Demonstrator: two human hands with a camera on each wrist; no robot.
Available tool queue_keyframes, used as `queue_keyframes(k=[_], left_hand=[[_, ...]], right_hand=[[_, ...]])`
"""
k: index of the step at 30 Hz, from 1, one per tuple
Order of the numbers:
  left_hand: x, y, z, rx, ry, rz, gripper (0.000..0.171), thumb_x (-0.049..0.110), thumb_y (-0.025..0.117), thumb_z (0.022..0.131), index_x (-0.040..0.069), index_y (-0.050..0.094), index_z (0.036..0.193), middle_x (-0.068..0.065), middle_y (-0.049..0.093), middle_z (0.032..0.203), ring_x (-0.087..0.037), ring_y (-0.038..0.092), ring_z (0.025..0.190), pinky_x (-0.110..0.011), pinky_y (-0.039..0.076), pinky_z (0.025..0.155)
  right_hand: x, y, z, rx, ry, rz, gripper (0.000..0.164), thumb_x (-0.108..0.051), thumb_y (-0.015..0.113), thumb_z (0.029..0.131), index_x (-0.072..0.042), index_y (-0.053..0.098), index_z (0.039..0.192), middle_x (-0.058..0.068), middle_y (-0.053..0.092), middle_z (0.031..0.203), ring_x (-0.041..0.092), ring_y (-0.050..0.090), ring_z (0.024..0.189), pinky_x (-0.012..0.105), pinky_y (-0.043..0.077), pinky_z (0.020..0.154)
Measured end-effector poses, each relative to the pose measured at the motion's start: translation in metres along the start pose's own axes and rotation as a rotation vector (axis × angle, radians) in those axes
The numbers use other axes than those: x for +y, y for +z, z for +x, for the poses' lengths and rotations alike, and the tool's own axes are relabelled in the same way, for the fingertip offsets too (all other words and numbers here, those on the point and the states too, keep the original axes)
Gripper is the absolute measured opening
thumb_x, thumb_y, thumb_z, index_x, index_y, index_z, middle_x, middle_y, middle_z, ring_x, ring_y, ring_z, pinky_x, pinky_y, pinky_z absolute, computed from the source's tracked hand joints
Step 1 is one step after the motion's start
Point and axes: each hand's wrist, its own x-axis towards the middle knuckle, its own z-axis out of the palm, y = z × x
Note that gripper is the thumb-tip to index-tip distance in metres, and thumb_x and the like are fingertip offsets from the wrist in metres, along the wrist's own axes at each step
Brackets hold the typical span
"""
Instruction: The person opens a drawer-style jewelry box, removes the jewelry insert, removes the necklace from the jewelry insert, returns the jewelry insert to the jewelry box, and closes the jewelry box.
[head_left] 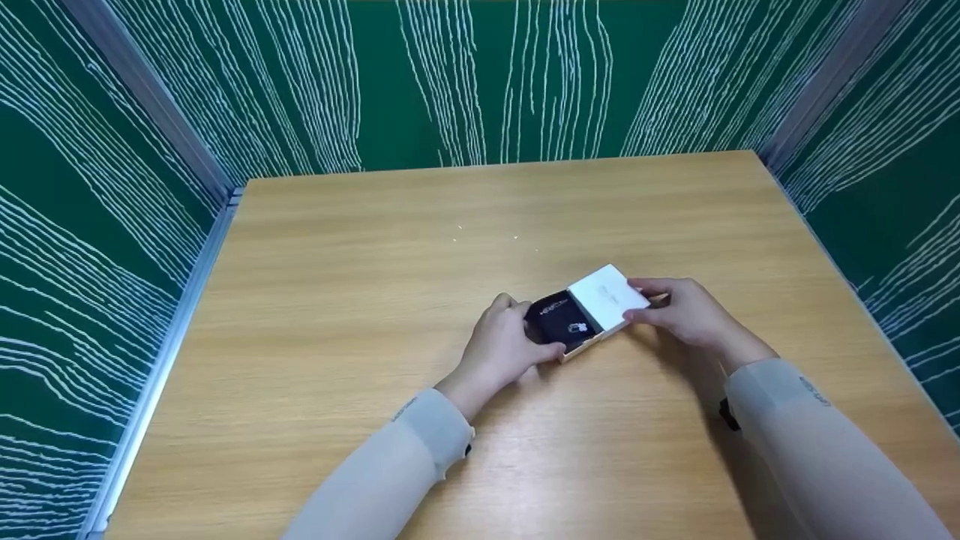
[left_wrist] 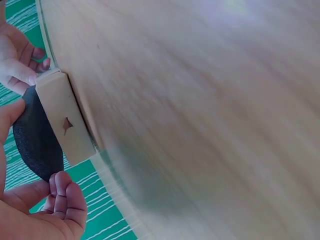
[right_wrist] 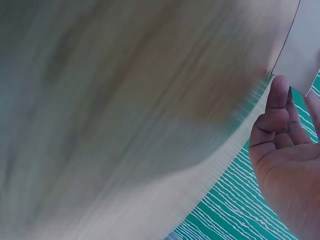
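Observation:
A small white box (head_left: 606,297) lies at an angle on the wooden table, right of centre. Its left part shows a dark, flat pouch-like item (head_left: 559,319) with pale printing. My left hand (head_left: 501,346) grips this dark item between thumb and fingers at its left end. From the left wrist view, the dark item (left_wrist: 36,137) bulges past the cream side of the box (left_wrist: 62,117), which has a small torn notch. My right hand (head_left: 686,311) pinches the right end of the box; in the right wrist view the white box end (right_wrist: 300,47) meets its fingertips.
The wooden table (head_left: 337,300) has a few tiny pale specks (head_left: 515,238) beyond the box. Green panels with white wavy lines (head_left: 495,82) stand behind and at both sides. A metal rail (head_left: 161,360) runs along the left table edge.

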Motion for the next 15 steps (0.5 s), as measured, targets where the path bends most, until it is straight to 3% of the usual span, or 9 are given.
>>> queue_keyframes(k=[8,15], left_hand=[[-0.001,-0.006,-0.003,0.046,0.059,-0.058,0.078,0.049,0.095,0.09,0.006,0.07,0.15,-0.004,0.063,0.136,-0.021,0.063,0.113,-0.04,0.057,0.113],[-0.005,-0.014,-0.005,0.081,0.062,-0.135,0.08,0.048,0.096,0.09,0.009,0.068,0.154,-0.002,0.06,0.132,-0.02,0.06,0.108,-0.038,0.057,0.105]], right_hand=[[0.003,0.002,-0.004,0.019,-0.019,-0.006,0.075,-0.038,0.084,0.103,-0.013,0.055,0.168,0.025,0.057,0.165,0.041,0.056,0.139,0.054,0.042,0.121],[0.005,0.004,-0.005,0.007,-0.007,-0.025,0.076,-0.041,0.081,0.106,-0.019,0.05,0.172,0.024,0.052,0.17,0.045,0.052,0.149,0.067,0.036,0.131]])
